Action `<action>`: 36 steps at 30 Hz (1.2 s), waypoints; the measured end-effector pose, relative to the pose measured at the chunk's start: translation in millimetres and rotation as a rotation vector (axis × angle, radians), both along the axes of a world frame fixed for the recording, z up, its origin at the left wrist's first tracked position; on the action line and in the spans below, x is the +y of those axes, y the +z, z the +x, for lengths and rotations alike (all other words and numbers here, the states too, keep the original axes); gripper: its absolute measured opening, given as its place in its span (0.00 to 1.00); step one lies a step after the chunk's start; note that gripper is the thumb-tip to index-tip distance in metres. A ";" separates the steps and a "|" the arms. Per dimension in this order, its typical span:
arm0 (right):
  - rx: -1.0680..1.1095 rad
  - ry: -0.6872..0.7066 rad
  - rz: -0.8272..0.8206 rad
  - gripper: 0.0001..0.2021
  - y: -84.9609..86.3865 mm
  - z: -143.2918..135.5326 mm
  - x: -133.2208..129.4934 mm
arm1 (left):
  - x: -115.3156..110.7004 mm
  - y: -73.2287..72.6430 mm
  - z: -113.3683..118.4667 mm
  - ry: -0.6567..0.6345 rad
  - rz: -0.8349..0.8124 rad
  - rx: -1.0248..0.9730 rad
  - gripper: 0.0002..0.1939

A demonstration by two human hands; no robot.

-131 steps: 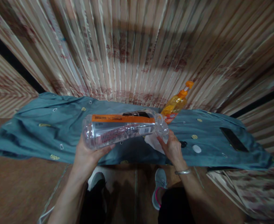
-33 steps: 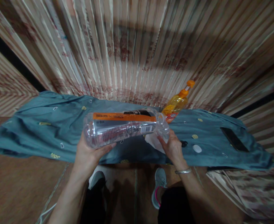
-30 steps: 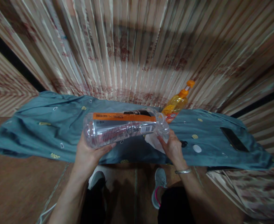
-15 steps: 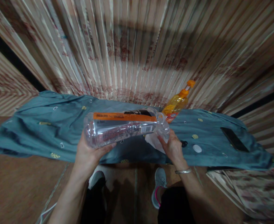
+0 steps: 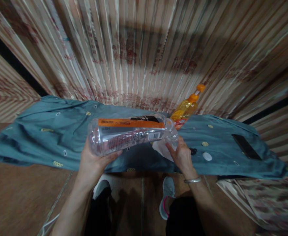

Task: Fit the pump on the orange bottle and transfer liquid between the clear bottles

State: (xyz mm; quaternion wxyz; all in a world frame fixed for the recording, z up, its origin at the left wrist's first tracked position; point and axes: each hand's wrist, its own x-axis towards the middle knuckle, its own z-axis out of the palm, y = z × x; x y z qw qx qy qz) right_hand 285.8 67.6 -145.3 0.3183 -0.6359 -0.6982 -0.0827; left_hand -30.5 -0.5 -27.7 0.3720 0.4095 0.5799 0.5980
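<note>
A large clear plastic bottle (image 5: pixel 126 132) with an orange and silver label lies sideways in the air, its neck to the right. My left hand (image 5: pixel 93 164) is wrapped round its base end from below. At the neck, my right hand (image 5: pixel 182 154) holds a small clear plastic cup (image 5: pixel 171 136) against the bottle's mouth. Under the cup lies a white sheet (image 5: pixel 161 149), partly hidden. Behind the neck stands a pump bottle (image 5: pixel 184 113) of yellow-orange liquid, leaning to the right in view.
A teal patterned cloth (image 5: pixel 70 131) covers the narrow table. To the right of my right hand lie a small black object (image 5: pixel 193 151), a white round disc (image 5: pixel 207 156) and a dark phone (image 5: pixel 246 146). A pleated curtain (image 5: pixel 139 59) hangs behind.
</note>
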 end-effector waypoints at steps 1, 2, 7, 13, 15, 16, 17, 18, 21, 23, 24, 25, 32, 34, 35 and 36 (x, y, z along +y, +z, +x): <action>0.001 0.003 0.003 0.40 -0.1 -0.1 0.0 | 0.1 -0.5 -0.2 0.002 -0.004 0.003 0.39; 0.003 0.005 0.003 0.40 -0.3 -0.1 0.0 | 0.2 -0.9 -0.2 0.004 -0.007 0.002 0.38; 0.005 -0.015 -0.018 0.38 -0.4 -0.1 -0.4 | -0.2 0.1 0.4 0.013 -0.006 -0.011 0.37; -0.009 -0.007 -0.025 0.37 1.4 -0.2 -1.3 | -1.5 1.3 0.5 0.012 -0.016 -0.002 0.39; -0.016 -0.011 -0.027 0.37 1.2 -0.2 -1.3 | -1.4 0.9 0.6 0.017 -0.015 0.000 0.40; -0.017 -0.015 -0.028 0.36 1.0 -0.2 -1.3 | -1.4 0.8 0.7 0.021 -0.013 -0.003 0.40; -0.017 -0.018 -0.029 0.36 0.7 -0.1 -1.2 | -1.3 0.9 1.0 0.025 -0.013 -0.007 0.40; -0.017 -0.019 -0.030 0.36 0.4 0.0 -1.0 | -1.3 1.2 1.3 0.027 -0.012 -0.010 0.40; -0.019 -0.014 -0.035 0.36 0.0 0.3 -0.8 | -1.6 2.9 2.4 0.029 -0.014 -0.010 0.39; -0.017 -0.020 -0.039 0.36 0.0 0.3 -0.8 | -1.9 4.0 2.9 0.029 -0.012 -0.007 0.37; -0.014 -0.025 -0.041 0.36 0.0 0.2 -0.9 | -1.9 4.3 3.0 0.030 -0.011 -0.007 0.37; -0.012 -0.028 -0.044 0.36 0.0 0.2 -0.9 | -1.9 4.4 3.1 0.029 -0.010 -0.008 0.37; -0.012 -0.037 -0.038 0.36 -1.7 0.3 0.0 | -0.5 1.3 2.3 0.019 -0.012 -0.037 0.37; -0.014 -0.028 -0.032 0.37 -2.1 0.5 0.5 | -0.2 1.1 2.1 0.010 -0.025 -0.038 0.37; -0.016 -0.025 -0.029 0.37 -2.2 0.6 0.7 | -0.2 1.1 2.1 0.007 -0.027 -0.039 0.37; -0.017 -0.023 -0.026 0.38 -2.2 0.6 0.7 | -0.2 1.3 2.1 0.005 -0.026 -0.040 0.36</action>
